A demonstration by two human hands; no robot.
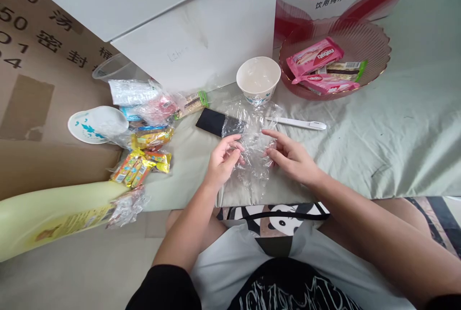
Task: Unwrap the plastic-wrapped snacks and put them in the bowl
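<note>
A crinkled sheet of clear plastic wrap (254, 156) spreads between my two hands above the cloth-covered surface. On its left side, my left hand (222, 160) has fingers curled and thumb against the film. My right hand (293, 157) grips the opposite side between thumb and fingers. Part of the film lies over the right end of a black phone (209, 121). A white paper bowl (258, 79) with a blue pattern stands just beyond the film. To the right of the film, a slim white utility knife (304, 123) lies flat.
A ribbed pink bowl (374, 55) holds several wrapped snacks at the back right. Wrapped snacks (144, 156) and a patterned paper lid (97, 125) are piled left. White boxes (216, 36) stand behind, a cardboard box (57, 89) and a yellow-green bottle (46, 218) at left.
</note>
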